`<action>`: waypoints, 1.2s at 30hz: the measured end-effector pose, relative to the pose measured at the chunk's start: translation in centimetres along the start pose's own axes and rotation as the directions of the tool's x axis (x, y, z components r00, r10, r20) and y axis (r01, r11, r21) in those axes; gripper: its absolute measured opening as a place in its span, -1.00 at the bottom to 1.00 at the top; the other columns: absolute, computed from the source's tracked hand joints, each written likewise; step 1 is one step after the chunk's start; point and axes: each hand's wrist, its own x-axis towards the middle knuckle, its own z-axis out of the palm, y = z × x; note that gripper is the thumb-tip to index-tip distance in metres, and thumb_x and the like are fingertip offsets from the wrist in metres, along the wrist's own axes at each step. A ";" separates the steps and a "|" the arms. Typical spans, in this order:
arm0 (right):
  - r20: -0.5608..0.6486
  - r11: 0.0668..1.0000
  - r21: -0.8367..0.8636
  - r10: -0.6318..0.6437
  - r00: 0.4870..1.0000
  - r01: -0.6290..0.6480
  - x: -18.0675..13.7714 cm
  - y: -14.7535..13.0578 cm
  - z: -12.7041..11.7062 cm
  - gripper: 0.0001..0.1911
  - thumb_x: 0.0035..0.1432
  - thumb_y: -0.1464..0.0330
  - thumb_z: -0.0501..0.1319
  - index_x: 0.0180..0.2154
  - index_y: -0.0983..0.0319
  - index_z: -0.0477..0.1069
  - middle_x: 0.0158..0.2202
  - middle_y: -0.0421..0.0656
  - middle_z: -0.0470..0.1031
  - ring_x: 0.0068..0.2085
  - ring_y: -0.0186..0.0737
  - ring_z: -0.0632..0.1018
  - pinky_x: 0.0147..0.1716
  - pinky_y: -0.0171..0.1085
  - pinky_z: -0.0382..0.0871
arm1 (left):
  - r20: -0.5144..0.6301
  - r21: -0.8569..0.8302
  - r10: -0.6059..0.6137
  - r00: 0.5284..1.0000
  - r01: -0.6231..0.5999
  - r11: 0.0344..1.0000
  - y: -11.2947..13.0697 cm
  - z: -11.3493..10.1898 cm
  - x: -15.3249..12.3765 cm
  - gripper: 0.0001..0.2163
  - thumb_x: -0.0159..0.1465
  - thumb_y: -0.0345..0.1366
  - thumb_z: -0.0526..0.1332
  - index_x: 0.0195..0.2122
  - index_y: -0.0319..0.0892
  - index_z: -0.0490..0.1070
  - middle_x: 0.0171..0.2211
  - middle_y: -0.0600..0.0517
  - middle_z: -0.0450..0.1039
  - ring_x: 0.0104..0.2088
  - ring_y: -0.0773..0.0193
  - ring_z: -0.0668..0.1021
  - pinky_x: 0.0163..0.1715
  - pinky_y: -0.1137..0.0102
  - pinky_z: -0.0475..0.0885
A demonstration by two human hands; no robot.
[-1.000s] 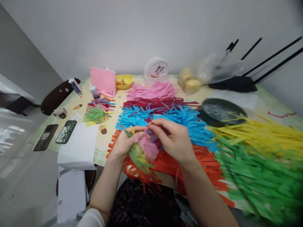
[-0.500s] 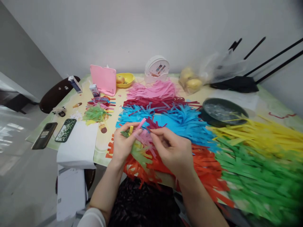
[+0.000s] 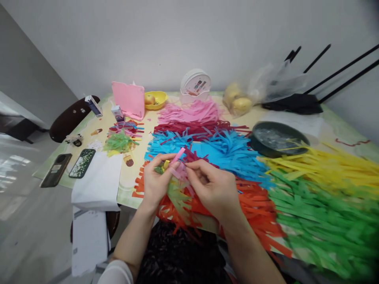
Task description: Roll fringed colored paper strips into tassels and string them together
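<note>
My left hand (image 3: 155,179) is closed around a bunch of tissue-paper tassels in front of me. A rolled pink end (image 3: 179,154) and a yellow end (image 3: 166,164) stick up from its fingers, while light green fringe (image 3: 179,197) hangs below. My right hand (image 3: 213,187) pinches close beside the bunch, its fingertips near pale pink fringe (image 3: 179,172). Dark red tassel fringe (image 3: 192,155) fans out behind those fingertips; the exact pinch point is hidden. Fringed blue paper (image 3: 210,152) and orange-red paper (image 3: 256,215) lie beneath and around both hands.
Pink fringed paper (image 3: 189,112) lies farther back, with green (image 3: 319,221) and yellow (image 3: 331,165) fringe on the right. A dark bowl (image 3: 256,146) holds clear material. Left are small tassels (image 3: 118,142), two phones (image 3: 82,163) (image 3: 56,170) and a pink tablet case (image 3: 128,98).
Both hands have come slightly closer together, the right fingertips shifting left toward the pink fringe. More of the dark red fringe is now behind the right hand.
</note>
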 end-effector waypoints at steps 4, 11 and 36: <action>0.008 1.000 -0.019 0.000 1.000 0.000 0.0 0.0 -0.1 -0.85 0.21 0.41 0.19 -0.39 0.24 0.50 -0.66 -0.33 0.33 -0.67 -0.45 0.30 -0.64 -0.43 0.13 | -0.023 0.014 -0.002 1.000 0.002 1.000 0.0 0.1 -0.1 -0.88 0.15 -0.31 0.37 -0.28 -0.17 0.59 -0.31 0.01 0.61 -0.25 0.23 0.60 -0.16 0.37 0.47; 0.010 1.000 -0.016 0.016 1.000 -0.015 -0.1 0.0 -0.1 -0.84 0.22 0.40 0.18 -0.39 0.23 0.50 -0.65 -0.32 0.35 -0.66 -0.45 0.32 -0.63 -0.42 0.14 | -0.027 0.000 0.002 1.000 -0.002 1.000 -0.1 0.2 -0.1 -0.88 0.16 -0.30 0.37 -0.28 -0.18 0.57 -0.32 0.03 0.60 -0.26 0.26 0.59 -0.17 0.41 0.45; -0.365 0.636 0.772 0.452 0.814 -0.007 3.1 4.4 -2.6 -0.76 0.12 0.21 0.31 -0.33 0.14 0.27 -0.58 -0.37 0.38 -0.72 -0.49 0.25 -0.80 -0.46 0.03 | 0.274 0.190 0.023 0.962 -0.078 0.979 -2.2 1.0 1.2 -0.91 0.15 -0.40 0.30 -0.30 -0.17 0.47 -0.28 0.01 0.57 -0.21 0.21 0.59 -0.18 0.36 0.45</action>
